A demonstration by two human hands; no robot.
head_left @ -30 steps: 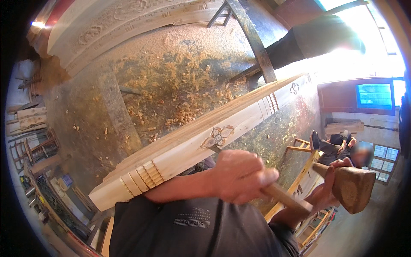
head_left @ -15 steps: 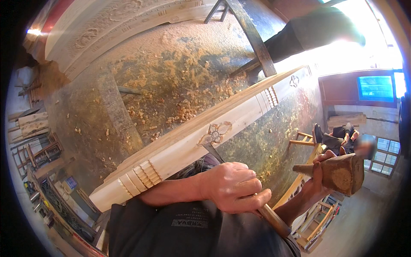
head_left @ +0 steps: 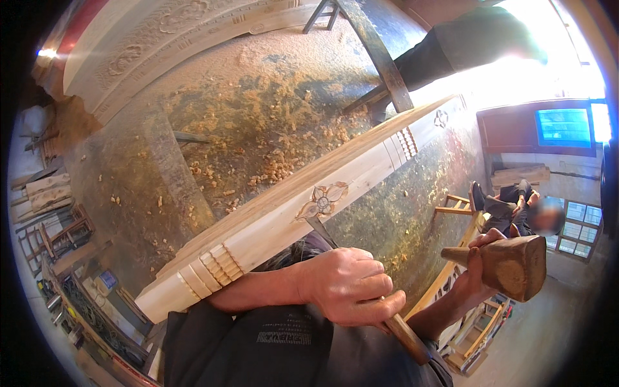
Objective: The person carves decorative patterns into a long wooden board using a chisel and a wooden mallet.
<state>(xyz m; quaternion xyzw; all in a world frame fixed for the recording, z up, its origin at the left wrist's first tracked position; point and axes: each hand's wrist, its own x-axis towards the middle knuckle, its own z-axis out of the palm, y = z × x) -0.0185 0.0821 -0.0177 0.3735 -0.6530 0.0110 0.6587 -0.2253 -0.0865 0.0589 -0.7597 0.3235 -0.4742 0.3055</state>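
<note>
My left hand [head_left: 348, 284] is closed around a wood chisel [head_left: 407, 338], its wooden handle sticking out below the fist. The chisel's metal blade slants up to the lower petal edge of a carved flower [head_left: 324, 201] on a long pale wooden beam [head_left: 271, 234]. Beneath the beam's near part my left forearm passes. Off to the right, my right hand [head_left: 476, 261] grips a wooden mallet [head_left: 516, 266] near its thick, blocky head. The mallet is apart from the chisel handle, with its tapered end pointing left.
A dark trestle [head_left: 380, 61] stands by the beam's far end. Wood shavings [head_left: 274, 171] litter the floor. A large carved panel [head_left: 148, 48] is at upper left. Another person [head_left: 512, 209] sits at right, beside a wooden frame [head_left: 480, 338]. Tools and cables [head_left: 80, 316] lie at lower left.
The mallet and my right hand have shifted and tilted slightly. My left hand keeps its hold on the chisel, whose tip stays at the flower. The whole view has moved a little.
</note>
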